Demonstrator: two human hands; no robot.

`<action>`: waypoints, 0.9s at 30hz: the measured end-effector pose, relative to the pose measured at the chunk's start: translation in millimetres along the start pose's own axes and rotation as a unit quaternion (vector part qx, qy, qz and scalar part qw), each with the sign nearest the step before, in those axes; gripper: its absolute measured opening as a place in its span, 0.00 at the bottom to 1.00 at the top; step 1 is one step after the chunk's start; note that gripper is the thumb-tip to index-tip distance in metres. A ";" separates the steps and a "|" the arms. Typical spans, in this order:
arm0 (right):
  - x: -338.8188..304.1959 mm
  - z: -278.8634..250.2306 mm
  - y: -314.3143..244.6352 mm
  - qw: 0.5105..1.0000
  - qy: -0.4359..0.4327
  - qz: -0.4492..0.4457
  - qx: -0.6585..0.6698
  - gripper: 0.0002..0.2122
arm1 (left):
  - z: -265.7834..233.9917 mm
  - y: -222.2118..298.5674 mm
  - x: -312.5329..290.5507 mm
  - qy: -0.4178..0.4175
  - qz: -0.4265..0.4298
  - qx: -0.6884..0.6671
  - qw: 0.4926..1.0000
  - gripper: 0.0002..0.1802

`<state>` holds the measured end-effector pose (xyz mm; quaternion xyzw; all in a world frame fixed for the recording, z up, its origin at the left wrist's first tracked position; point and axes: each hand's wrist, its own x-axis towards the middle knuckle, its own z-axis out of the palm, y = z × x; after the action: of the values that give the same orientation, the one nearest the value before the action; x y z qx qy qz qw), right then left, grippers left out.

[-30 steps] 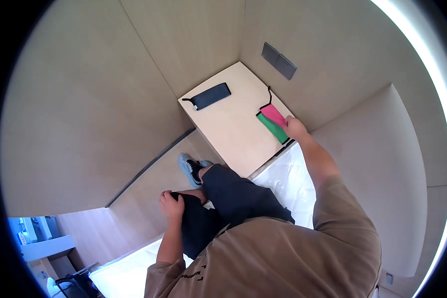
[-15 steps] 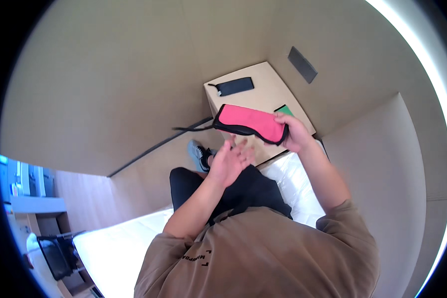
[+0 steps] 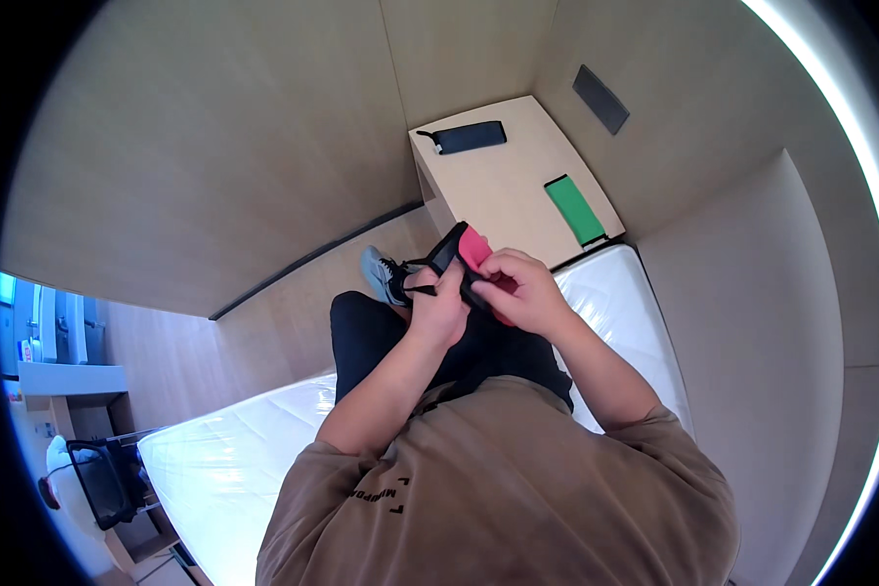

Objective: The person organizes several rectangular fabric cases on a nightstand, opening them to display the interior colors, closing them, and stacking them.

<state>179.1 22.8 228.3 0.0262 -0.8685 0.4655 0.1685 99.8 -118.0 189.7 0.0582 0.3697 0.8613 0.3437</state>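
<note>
Low over my lap, both hands hold a soft pink-and-black pouch [image 3: 475, 248] with a dark strap, now turned with its dark side showing. My left hand [image 3: 441, 308] is closed around its left part, the strap end poking out beside the fingers. With fingers bent and pinched, my right hand [image 3: 525, 291] grips its pink right edge and hides part of it. A dark blue-grey flat pouch [image 3: 471, 138] with a black strap rests at the far left of the wooden bedside table [image 3: 506, 200]. On that table's right side is a green flat case [image 3: 577, 210] with black ends.
I sit on a mattress [image 3: 234, 444] wrapped in clear plastic. Wooden panels stand ahead, one bearing a dark rectangular plate [image 3: 601, 99]. A padded headboard [image 3: 742, 322] is on my right. Lower left, a black-framed chair [image 3: 107, 483] stands near a desk.
My left hand has gone from open beneath the pouch to closed on it. The pouch has come nearer my body and turned from its pink face. The green case is now uncovered.
</note>
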 end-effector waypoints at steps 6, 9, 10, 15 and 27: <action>2.9 -14.1 15.4 0.654 0.137 0.299 0.681 0.15 | -14.8 31.1 -10.0 0.030 -0.116 -0.125 0.985 0.12; -9.6 -19.3 29.5 0.633 0.107 0.318 0.698 0.17 | -23.9 35.2 -14.2 0.000 -0.123 -0.100 0.987 0.12; -11.1 -18.8 30.5 0.620 0.088 0.299 0.720 0.18 | -23.5 35.5 -15.2 0.005 -0.126 -0.080 0.989 0.12; -16.5 -33.5 29.8 0.609 0.077 0.244 0.751 0.18 | -67.4 28.6 -12.7 -0.060 -0.101 -0.050 0.992 0.14; 3.8 -91.7 31.5 0.687 0.111 0.214 0.685 0.18 | -88.5 68.2 33.4 0.029 0.006 0.088 0.996 0.09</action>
<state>193.8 116.0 251.0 -0.1038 -0.2650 0.9540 0.0947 5.7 -183.0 167.0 0.0654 0.4536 0.8289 0.3209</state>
